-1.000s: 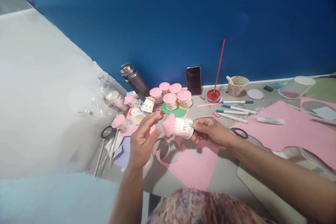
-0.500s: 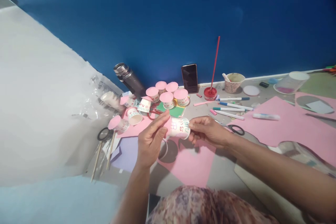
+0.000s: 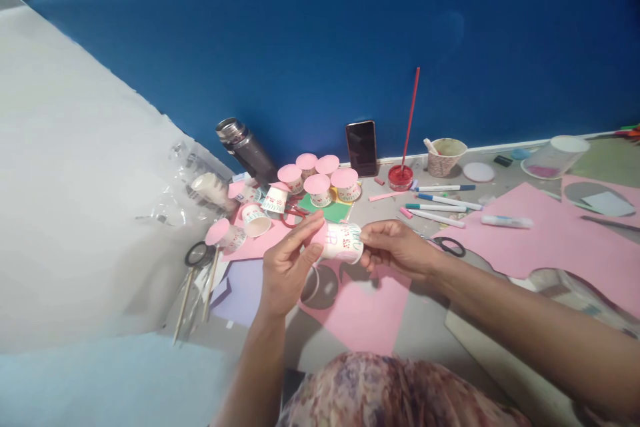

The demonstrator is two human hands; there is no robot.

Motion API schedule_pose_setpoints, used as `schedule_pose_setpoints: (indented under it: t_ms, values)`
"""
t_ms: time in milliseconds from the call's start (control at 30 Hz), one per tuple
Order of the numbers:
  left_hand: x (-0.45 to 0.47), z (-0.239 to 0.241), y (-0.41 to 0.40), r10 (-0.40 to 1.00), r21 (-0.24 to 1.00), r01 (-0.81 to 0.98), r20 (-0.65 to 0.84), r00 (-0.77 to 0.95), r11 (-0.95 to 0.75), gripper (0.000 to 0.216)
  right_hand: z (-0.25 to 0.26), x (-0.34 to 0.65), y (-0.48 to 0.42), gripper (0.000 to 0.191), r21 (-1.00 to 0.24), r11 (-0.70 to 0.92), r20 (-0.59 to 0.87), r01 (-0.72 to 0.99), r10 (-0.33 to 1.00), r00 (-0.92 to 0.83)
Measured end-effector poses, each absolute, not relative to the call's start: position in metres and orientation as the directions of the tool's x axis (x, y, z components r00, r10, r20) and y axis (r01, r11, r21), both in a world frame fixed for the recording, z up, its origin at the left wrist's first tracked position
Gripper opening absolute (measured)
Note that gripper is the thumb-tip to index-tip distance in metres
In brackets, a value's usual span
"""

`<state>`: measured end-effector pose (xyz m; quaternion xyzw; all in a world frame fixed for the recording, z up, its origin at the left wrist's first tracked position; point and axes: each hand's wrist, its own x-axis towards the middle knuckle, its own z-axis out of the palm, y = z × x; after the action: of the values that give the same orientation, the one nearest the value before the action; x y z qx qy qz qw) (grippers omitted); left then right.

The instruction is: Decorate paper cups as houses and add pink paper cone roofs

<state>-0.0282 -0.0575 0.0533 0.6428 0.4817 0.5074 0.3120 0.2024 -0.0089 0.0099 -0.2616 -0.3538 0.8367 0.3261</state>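
Observation:
A small white paper cup (image 3: pixel 344 244) lies sideways between my hands, with red and green marks and a purple window drawn on it. My left hand (image 3: pixel 290 263) grips the cup's base end, where a pink paper disc shows under the fingers. At the rim on the other end, my right hand (image 3: pixel 393 245) pinches the cup between thumb and fingers. Beyond my hands stand several similar cups topped with pink discs (image 3: pixel 317 184). One cup (image 3: pixel 256 220) lies on its side with its mouth toward me.
Pink paper (image 3: pixel 380 313) with cut-outs lies below my hands. Markers (image 3: pixel 445 199) and scissors (image 3: pixel 450 247) are to the right. A phone (image 3: pixel 361 147), a red pot with a stick (image 3: pixel 401 177) and a dark flask (image 3: pixel 246 150) stand by the blue wall. Wooden sticks (image 3: pixel 185 307) lie left.

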Motion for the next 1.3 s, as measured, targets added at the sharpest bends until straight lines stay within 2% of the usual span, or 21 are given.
schedule_pose_setpoints:
  t_ms: [233,467,567,767,833,1033,1300]
  values:
    - [-0.025,0.058,-0.056,0.928,0.887,0.309,0.37,-0.03,-0.344,0.023,0.007,0.203,-0.008,0.046,-0.779,-0.512,-0.185,-0.362,0.74,-0.647]
    - [-0.019,0.055,-0.057,0.959,0.935,0.277,0.26,-0.115,-0.22,0.023,0.006,0.203,-0.007,0.045,-0.776,-0.512,-0.191,-0.368,0.747,-0.637]
    - [-0.018,0.054,-0.058,0.958,0.939,0.279,0.247,-0.143,-0.201,0.03,0.006,0.204,-0.006,0.043,-0.758,-0.531,-0.191,-0.379,0.736,-0.65]
    - [-0.022,0.047,-0.057,0.919,0.933,0.096,0.358,-0.166,-0.347,0.035,0.005,0.207,-0.001,0.037,-0.692,-0.577,-0.196,-0.433,0.728,-0.657]
    - [-0.023,0.045,-0.058,0.922,0.935,0.075,0.354,-0.155,-0.347,0.035,0.004,0.208,0.0,0.037,-0.69,-0.58,-0.195,-0.433,0.725,-0.66]
    - [-0.016,0.048,-0.061,0.941,0.953,0.152,0.287,-0.178,-0.262,0.033,0.001,0.208,0.0,0.035,-0.685,-0.589,-0.186,-0.429,0.711,-0.679]
    - [-0.015,0.047,-0.061,0.939,0.946,0.202,0.29,-0.184,-0.253,0.037,0.001,0.207,0.001,0.035,-0.684,-0.583,-0.18,-0.437,0.716,-0.674]
